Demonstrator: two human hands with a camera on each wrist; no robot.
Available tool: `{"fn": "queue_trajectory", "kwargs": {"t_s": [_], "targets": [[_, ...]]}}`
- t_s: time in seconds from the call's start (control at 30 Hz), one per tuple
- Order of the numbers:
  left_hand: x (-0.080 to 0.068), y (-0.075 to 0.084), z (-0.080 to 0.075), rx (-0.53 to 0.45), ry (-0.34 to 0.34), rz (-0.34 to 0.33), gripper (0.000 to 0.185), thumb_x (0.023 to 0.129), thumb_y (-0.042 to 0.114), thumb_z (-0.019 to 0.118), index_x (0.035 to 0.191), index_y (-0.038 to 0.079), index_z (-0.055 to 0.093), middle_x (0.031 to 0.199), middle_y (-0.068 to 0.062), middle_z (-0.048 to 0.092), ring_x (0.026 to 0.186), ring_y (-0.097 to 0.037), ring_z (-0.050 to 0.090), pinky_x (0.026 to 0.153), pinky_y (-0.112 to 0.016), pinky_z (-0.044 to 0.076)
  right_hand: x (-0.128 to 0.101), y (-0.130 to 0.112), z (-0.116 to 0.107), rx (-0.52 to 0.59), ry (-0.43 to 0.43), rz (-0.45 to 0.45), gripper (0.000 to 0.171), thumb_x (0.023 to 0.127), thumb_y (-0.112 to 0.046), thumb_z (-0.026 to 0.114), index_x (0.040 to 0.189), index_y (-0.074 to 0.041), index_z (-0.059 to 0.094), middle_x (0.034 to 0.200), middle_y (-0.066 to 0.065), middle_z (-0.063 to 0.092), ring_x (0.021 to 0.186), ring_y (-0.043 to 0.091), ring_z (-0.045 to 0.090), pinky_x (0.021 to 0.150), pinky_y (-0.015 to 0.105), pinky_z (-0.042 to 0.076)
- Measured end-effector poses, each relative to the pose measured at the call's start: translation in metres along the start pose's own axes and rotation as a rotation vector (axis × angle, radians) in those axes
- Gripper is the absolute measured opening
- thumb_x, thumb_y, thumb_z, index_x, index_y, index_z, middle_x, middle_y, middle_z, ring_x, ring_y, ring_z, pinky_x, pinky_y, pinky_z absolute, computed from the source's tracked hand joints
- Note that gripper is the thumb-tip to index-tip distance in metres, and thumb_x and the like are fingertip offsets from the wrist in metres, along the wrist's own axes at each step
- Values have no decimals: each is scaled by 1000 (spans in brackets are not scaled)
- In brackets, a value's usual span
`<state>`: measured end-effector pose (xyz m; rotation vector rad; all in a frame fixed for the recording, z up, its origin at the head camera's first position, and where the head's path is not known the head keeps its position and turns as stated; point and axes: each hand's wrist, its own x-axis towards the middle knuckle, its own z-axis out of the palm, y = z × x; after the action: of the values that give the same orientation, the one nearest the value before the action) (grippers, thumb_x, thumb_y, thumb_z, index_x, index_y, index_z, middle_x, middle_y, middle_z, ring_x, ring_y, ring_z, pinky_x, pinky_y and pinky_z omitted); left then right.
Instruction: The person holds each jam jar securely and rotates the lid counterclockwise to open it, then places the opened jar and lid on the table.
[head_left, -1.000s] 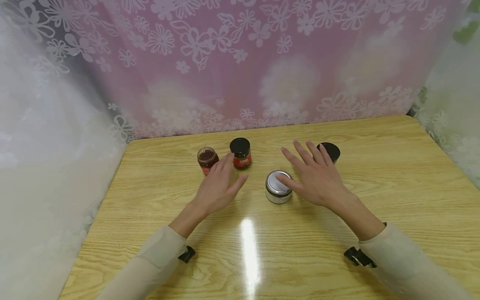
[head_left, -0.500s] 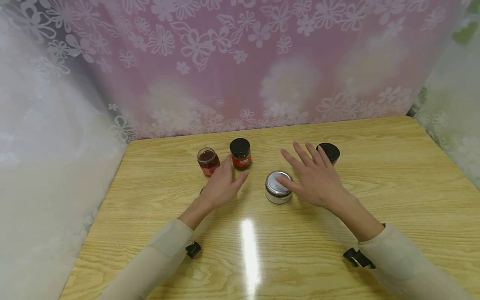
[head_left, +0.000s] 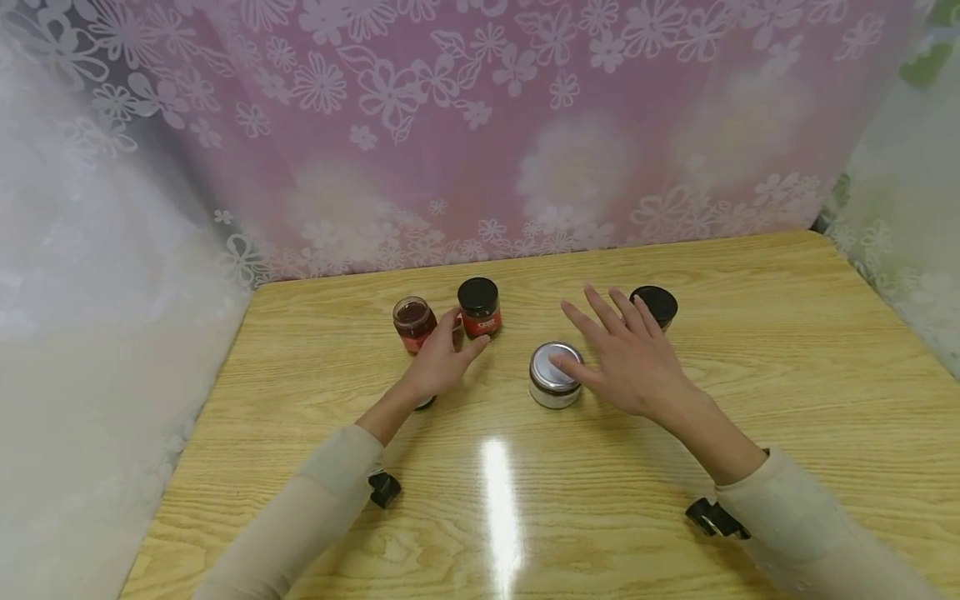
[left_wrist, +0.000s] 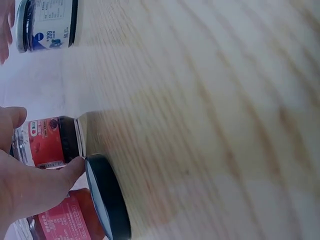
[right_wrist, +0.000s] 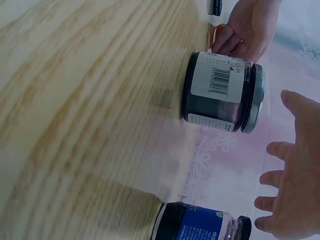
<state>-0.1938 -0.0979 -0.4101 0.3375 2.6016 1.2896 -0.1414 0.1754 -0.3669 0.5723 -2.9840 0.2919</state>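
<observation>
My left hand (head_left: 438, 365) reaches to the red-labelled jar (head_left: 482, 321) with a black lid. Its thumb and index finger stand on either side of that jar (left_wrist: 46, 142), apart and fairly straight; contact is unclear. An uncovered jar of dark red contents (head_left: 415, 317) stands just left of it. Partly hidden under the left wrist, a loose black lid (left_wrist: 111, 200) lies with its pale inside up. My right hand (head_left: 633, 362) hovers with spread fingers over and beside the silver-lidded jar (head_left: 555, 383), holding nothing.
Behind my right fingers stands a blue-labelled jar (right_wrist: 200, 224) with a black lid (head_left: 657, 302). Wood-grain table (head_left: 600, 517) extends to a pink floral curtain (head_left: 480, 167) at the back, with pale curtains at both sides.
My left hand draws back and shifts right from the uncovered jar, then its fingers come round the red-labelled jar. The loose lid comes into sight. My right hand stays nearly still.
</observation>
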Motion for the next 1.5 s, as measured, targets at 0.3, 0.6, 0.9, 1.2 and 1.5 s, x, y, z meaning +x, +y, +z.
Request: {"fn": "queue_trajectory", "kwargs": {"t_s": [0.3, 0.6, 0.9, 1.2, 1.5], "targets": [[8, 0, 3, -55, 18, -4, 78, 95, 40, 58, 151, 6, 16, 146, -17, 36, 128, -27, 41, 101, -43, 38, -1, 1, 1, 8, -11, 4, 78, 91, -70, 35, 152, -22, 27, 157, 13, 15, 142, 37, 7, 111, 55, 3], [18, 0, 9, -95, 67, -37, 79, 91, 36, 66, 150, 9, 19, 144, -13, 40, 132, -24, 38, 104, -41, 35, -2, 1, 3, 17, -11, 3, 78, 91, -70, 36, 152, -21, 29, 157, 13, 16, 142, 37, 8, 111, 55, 3], [28, 2, 12, -96, 90, -30, 74, 88, 29, 71, 143, 6, 28, 135, -12, 47, 125, -24, 46, 102, -41, 37, -2, 3, 3, 7, -13, -3, 77, 91, -69, 37, 151, -20, 30, 157, 13, 16, 142, 37, 8, 111, 55, 2], [34, 3, 16, -134, 131, -55, 74, 83, 27, 76, 139, 5, 33, 130, -11, 50, 121, -25, 49, 100, -41, 40, -2, 3, 2, -5, -22, -9, 76, 92, -68, 38, 151, -20, 31, 157, 13, 16, 142, 37, 9, 111, 55, 4], [36, 7, 18, -149, 196, -100, 71, 81, 25, 79, 136, 6, 39, 129, -11, 52, 121, -26, 49, 100, -40, 40, -2, 3, 3, -3, -14, -8, 75, 92, -66, 39, 150, -20, 33, 156, 13, 17, 142, 37, 10, 112, 55, 3]]}}
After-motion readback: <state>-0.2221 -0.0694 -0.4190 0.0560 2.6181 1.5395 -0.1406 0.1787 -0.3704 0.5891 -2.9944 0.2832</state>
